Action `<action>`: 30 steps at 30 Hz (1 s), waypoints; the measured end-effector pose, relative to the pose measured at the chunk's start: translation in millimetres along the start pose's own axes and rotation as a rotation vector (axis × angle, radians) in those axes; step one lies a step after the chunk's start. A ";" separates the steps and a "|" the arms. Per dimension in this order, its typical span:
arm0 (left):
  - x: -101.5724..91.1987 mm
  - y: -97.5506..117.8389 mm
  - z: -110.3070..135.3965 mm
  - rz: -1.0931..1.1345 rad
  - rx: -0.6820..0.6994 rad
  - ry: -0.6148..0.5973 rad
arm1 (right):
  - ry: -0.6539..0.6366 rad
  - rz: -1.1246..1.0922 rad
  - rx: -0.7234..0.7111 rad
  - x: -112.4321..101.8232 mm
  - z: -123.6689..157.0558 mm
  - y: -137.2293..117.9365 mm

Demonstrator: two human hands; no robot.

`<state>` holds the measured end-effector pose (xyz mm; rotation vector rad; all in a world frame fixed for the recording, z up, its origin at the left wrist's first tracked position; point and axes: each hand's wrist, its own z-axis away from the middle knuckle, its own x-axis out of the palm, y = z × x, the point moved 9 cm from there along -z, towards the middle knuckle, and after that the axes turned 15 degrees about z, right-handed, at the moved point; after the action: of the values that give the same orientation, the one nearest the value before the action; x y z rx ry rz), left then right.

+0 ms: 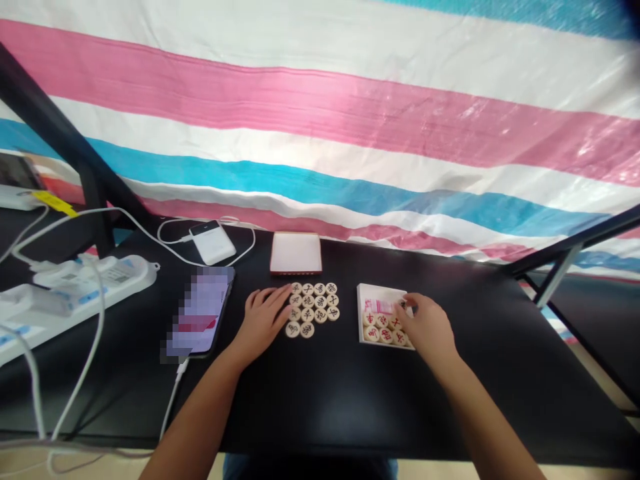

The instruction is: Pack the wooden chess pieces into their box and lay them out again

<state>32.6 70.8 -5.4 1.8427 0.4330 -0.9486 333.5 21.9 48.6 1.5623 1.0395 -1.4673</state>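
Round wooden Chinese chess pieces (320, 302) with dark characters lie face up in rows on the black table. My left hand (263, 323) rests flat on the tabletop at their left edge, fingers stretched out, the fingertips touching the leftmost pieces. To the right stands a shallow white box (361, 313) holding more pieces (385, 335) with red characters in its near part. Pink-printed paper or plastic (379, 307) shows in its far part. My right hand (427, 327) reaches over the box's right side, thumb and fingers pinched on a Chinese chess piece (401, 303), partly hidden by the fingers.
A box lid (296, 253), white inside, lies behind the rows. On the left are a phone (200, 313) on a charging cable, a white power bank (213, 243) and a power strip (120, 277) with loose cables. A striped plastic sheet (320, 100) hangs behind the table.
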 end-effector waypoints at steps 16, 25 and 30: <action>1.9 -12.3 3.0 0.052 0.044 -0.003 | 0.044 -0.362 -0.307 14.4 59.8 -108.4; 1.1 -10.9 1.1 0.050 0.036 -0.006 | -0.209 0.298 -0.034 14.2 -8.3 4.0; 0.1 -8.4 1.2 0.057 0.026 -0.006 | -0.334 0.284 -0.036 26.8 -14.6 -0.6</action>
<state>26.6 73.5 -10.8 1.8653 0.3640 -0.9246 339.2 37.4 23.0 1.3185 0.6196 -1.4385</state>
